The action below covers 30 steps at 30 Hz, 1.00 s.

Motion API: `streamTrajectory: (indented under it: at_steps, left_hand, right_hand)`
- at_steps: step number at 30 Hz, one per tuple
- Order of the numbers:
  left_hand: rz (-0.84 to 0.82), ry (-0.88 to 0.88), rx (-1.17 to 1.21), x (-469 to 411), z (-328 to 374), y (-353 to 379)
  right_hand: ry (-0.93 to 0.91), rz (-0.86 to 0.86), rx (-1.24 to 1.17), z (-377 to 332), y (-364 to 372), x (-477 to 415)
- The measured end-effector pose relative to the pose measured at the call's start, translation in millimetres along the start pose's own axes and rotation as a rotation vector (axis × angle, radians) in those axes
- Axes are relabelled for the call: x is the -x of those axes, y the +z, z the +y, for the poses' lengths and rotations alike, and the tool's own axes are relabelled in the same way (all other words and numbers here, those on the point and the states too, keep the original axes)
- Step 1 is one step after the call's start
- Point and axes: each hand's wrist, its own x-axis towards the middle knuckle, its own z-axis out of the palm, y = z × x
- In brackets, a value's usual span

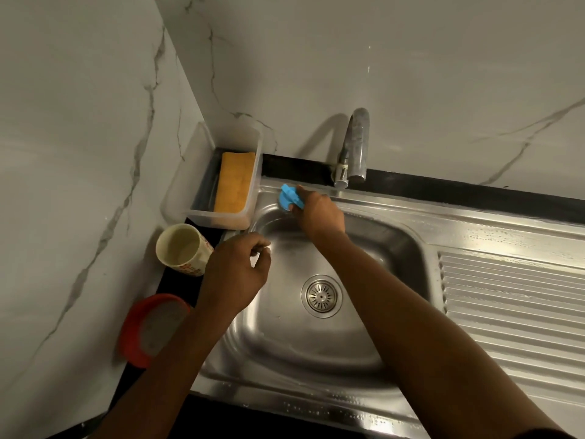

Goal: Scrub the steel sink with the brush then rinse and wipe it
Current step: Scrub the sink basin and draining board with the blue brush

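Note:
The steel sink (392, 245) fills the middle of the view, with a round drain strainer (321, 295) in its bowl. My right hand (319, 210) grips a blue brush (289, 199) and holds it against the far left corner of the sink rim. My left hand (235, 270) hovers over the left edge of the bowl with its fingers loosely curled and nothing in it. A yellow cloth or sponge (233, 182) lies in a clear plastic tray (218, 217) at the far left corner.
A steel tap (356, 144) rises from the back ledge. The ribbed draining board (512, 305) lies to the right, with water drops on it. A cream cup (183, 248) and a red-rimmed container (152, 327) stand on the dark counter at the left, against the marble wall.

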Motion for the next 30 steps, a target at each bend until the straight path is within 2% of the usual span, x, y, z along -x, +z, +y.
streamTrajectory:
  at_steps: [6,10,13,17,22,30]
  left_hand:
    - [0.107,0.094,-0.236,-27.8,3.4,-14.4]
    - [0.05,0.021,-0.484,-53.4,-9.6,-20.5]
    - [-0.022,0.077,-0.674,-66.3,-20.6,-25.3]
    - [-0.095,0.092,-0.7,-73.3,-25.2,-33.8]
    - [-0.08,0.112,-0.697,-75.5,-23.7,-48.5]
    - [-0.047,0.065,-0.717,-76.3,-15.7,-59.1]
  right_hand:
    - [0.126,0.093,-0.104,24.1,3.3,15.0]
    - [0.083,0.044,-0.074,6.9,5.6,1.8]
    - [0.02,0.013,-0.067,-11.7,11.6,-5.7]
    - [-0.015,-0.028,-0.143,-31.8,22.5,-18.7]
    - [0.022,-0.063,-0.234,-48.3,33.4,-24.7]
    - [-0.04,-0.124,-0.222,-35.5,80.2,55.6]
